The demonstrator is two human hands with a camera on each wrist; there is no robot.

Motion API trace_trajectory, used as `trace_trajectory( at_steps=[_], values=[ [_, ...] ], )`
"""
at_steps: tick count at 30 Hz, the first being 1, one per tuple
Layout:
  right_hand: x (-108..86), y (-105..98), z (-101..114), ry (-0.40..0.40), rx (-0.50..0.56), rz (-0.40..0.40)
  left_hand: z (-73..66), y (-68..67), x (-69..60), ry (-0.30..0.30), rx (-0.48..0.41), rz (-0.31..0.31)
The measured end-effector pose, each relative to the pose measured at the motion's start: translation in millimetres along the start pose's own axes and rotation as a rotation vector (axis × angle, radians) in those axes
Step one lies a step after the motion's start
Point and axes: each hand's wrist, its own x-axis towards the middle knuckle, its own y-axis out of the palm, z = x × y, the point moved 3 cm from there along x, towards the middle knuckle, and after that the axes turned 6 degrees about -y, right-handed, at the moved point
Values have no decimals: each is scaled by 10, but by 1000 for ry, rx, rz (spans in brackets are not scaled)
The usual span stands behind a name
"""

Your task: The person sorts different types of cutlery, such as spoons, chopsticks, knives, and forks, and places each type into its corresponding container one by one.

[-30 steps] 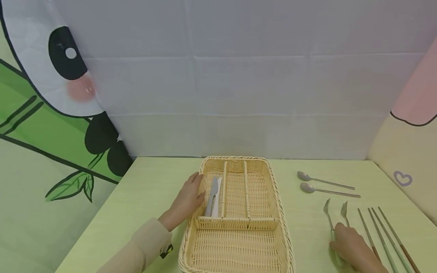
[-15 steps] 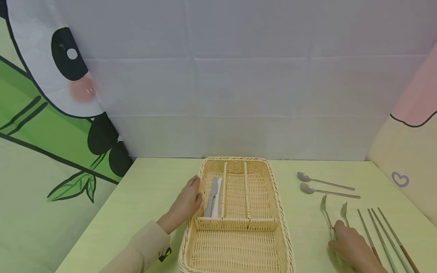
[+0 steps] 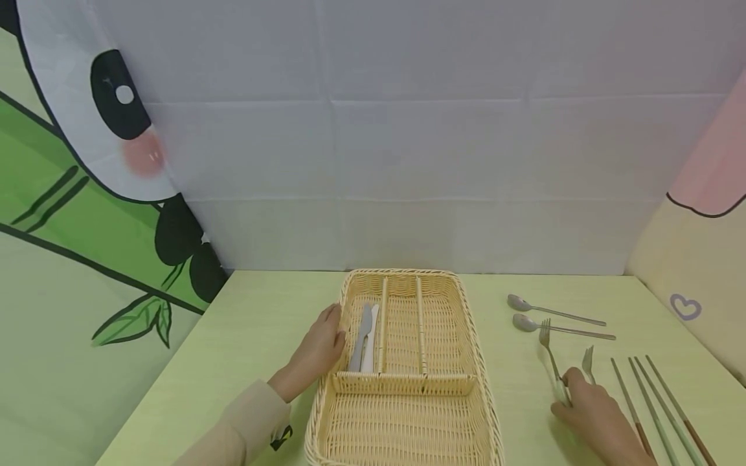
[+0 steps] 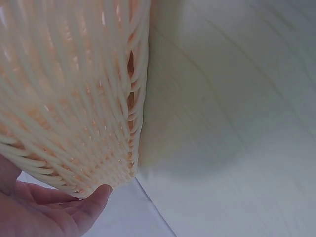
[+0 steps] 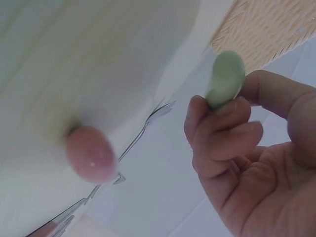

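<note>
A rectangular wicker basket [image 3: 402,383] stands mid-table, with two knives [image 3: 361,336] in its upper left compartment. My left hand [image 3: 311,353] rests at the basket's left rim; in the left wrist view its fingers [image 4: 94,205] lie against the outer wall. My right hand [image 3: 600,414] pinches a fork [image 3: 546,340], tines pointing away and raised. In the right wrist view, thumb and fingers hold its green handle [image 5: 227,79]. Another fork [image 3: 588,362] lies beside the hand, its handle hidden. A pink rounded handle end [image 5: 91,154] shows in the right wrist view.
Two spoons [image 3: 524,322] lie beyond the right hand, handles to the right. Several chopsticks [image 3: 658,401] lie at the right, close to that hand. A grey backdrop [image 3: 419,233] borders the table's far edge, with printed side walls at left and right.
The held fork has lifted and shifted slightly left and away, its tines now by the lower spoon. My right hand moved a little with it. The left hand slid slightly down the basket's rim.
</note>
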Motion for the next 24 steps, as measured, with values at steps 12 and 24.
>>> trace_trajectory(
  at_steps=[12, 24],
  values=[
    [-28, -38, 203, -39, 14, -74, 14, 17, 7, 14, 13, -12],
    [-48, -91, 401, -67, 10, -121, 7, 2, -2, 7, -14, -4]
  ],
)
